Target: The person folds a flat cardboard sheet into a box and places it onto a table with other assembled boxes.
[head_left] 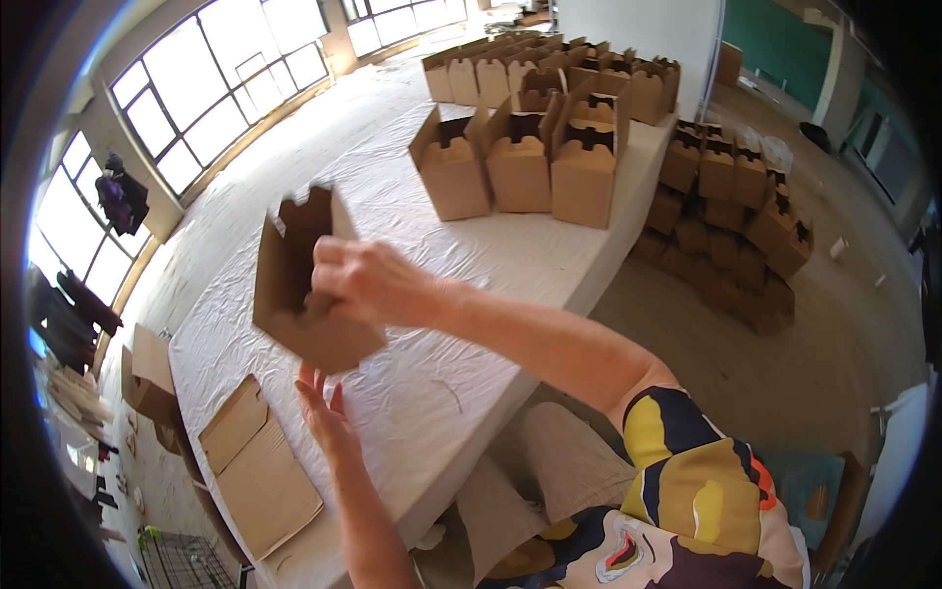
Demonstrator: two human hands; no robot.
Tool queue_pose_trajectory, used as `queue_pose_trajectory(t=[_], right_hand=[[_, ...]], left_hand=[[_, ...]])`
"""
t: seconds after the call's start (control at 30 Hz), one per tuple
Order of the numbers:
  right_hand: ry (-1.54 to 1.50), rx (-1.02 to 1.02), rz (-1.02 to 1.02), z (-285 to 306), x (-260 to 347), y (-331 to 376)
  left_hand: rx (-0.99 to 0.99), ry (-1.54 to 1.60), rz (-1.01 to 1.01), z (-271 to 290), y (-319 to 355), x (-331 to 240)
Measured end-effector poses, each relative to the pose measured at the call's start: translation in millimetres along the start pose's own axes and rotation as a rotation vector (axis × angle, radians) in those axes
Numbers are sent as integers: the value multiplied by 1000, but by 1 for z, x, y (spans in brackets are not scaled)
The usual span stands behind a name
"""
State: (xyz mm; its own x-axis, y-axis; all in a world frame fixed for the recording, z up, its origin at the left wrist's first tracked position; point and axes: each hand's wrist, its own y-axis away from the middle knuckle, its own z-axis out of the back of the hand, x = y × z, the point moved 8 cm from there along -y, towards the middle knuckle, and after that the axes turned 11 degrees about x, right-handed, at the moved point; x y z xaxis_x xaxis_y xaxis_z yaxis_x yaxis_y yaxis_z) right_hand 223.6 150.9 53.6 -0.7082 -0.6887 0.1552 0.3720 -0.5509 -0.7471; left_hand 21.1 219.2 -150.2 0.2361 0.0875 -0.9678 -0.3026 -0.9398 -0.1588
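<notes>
A brown cardboard box (329, 341) with notched upright flaps is held tilted above the left part of the table, its top uncovered and its inside dark. My right hand (371, 283) grips the box's near edge, fingers curled over the cardboard. Just beneath the box is my left hand (329, 420), its fingers apart and pointing up toward the underside; whether the fingertips touch it, I cannot tell. Beside my left forearm, a flat folded cardboard piece (257, 481) lies on the white-covered table (378, 187).
Three similar boxes (520, 175) stand in a row farther along the table. Behind them is a dense group of more boxes (496, 79). Several boxes (724, 216) are piled on the floor to the right. An opened carton (149, 378) sits beyond the table's left edge.
</notes>
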Motion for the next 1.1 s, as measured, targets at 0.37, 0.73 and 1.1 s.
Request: queue_pose_trajectory(t=[0.37,0.73,1.1], right_hand=[[413,260,-336,-20,-157,-43],[621,-7,-583,27,-211,18],[-215,198,-555,-49,24,142]], left_hand=[[-33,-57,18,9,3,6],[-14,-71,66,-3,0,1],[-42,-343,-66,-2,-6,13]])
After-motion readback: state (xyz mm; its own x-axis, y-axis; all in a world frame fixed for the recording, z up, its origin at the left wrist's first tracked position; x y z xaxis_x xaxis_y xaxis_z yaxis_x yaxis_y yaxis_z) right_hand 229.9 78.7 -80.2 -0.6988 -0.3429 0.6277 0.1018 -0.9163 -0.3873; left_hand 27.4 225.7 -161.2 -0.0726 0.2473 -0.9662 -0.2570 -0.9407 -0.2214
